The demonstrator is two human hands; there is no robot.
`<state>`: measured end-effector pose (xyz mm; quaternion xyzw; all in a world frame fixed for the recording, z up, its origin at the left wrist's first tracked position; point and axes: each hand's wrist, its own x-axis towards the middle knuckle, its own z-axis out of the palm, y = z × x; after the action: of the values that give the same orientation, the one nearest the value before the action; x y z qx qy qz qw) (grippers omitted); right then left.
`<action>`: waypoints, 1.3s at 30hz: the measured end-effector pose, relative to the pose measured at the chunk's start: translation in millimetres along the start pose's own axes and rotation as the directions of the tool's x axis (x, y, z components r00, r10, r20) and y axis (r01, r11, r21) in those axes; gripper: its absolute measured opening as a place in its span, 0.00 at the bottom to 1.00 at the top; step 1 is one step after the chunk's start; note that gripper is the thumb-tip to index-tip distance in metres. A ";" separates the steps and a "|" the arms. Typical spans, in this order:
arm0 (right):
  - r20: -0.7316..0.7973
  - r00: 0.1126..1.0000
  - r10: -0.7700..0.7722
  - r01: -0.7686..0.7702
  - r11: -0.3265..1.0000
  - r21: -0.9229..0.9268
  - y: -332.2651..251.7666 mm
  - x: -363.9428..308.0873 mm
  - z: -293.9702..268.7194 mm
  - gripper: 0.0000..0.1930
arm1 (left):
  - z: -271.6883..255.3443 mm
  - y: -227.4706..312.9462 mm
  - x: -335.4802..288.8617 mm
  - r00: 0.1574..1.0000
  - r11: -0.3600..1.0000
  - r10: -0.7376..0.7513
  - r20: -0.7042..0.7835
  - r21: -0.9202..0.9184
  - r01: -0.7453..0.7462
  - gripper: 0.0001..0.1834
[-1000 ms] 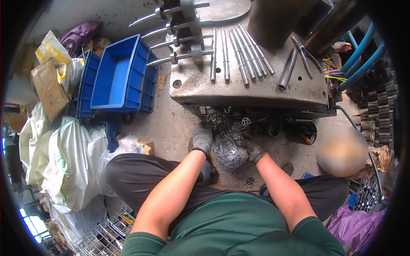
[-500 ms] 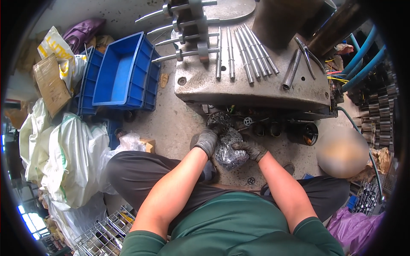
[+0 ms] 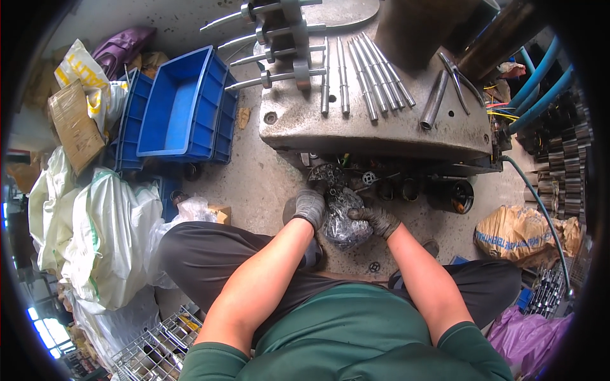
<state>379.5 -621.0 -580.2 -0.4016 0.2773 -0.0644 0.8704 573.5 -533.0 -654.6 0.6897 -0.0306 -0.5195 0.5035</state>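
Observation:
A clear plastic bag point(image 3: 346, 230) with dark contents sits on the floor between my two gloved hands. My right hand point(image 3: 379, 222) grips the bag's right side, thumb and fingers closed on the plastic. My left hand point(image 3: 310, 206), in a grey glove with darkened fingertips, is at the bag's upper left edge; its fingers are curled and partly hidden. Just beyond those fingers stands a round container point(image 3: 325, 173) filled with small dark metal parts. A small round part with holes point(image 3: 368, 178) lies to its right, and a similar part point(image 3: 375, 267) is on the floor near me.
A heavy metal bench point(image 3: 381, 136) overhangs the far side, bearing several steel shafts point(image 3: 359, 79), a tube point(image 3: 434, 101) and pliers point(image 3: 455, 79). Dark cylinders point(image 3: 452, 197) lie underneath. Blue crates point(image 3: 171, 108) and white sacks point(image 3: 108, 235) stand left; a brown sack point(image 3: 518, 235) is right.
The bag and my right hand have shifted slightly to the right. My left hand stays at the bag's upper edge beside the container, almost unmoved.

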 end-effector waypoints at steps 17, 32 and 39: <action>-0.024 1.000 0.005 -0.005 1.000 0.012 25.6 8.9 -9.6 0.40 | -0.5 10.7 -5.3 0.997 0.999 0.036 -0.073 -0.001 -0.036 0.22; -0.035 0.998 0.055 -0.054 0.998 0.023 36.3 13.3 -17.2 0.39 | 13.5 31.0 -23.1 0.957 0.933 0.284 0.068 0.209 -0.292 0.23; -0.009 0.995 0.100 -0.099 0.989 0.106 21.2 7.3 -2.1 0.43 | 2.9 9.7 3.0 0.951 0.933 0.309 0.000 0.194 -0.303 0.20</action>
<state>382.1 -610.7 -600.0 -0.3402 0.2993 -0.0384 0.8906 577.4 -541.3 -649.4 0.7298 -0.1796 -0.4187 0.5097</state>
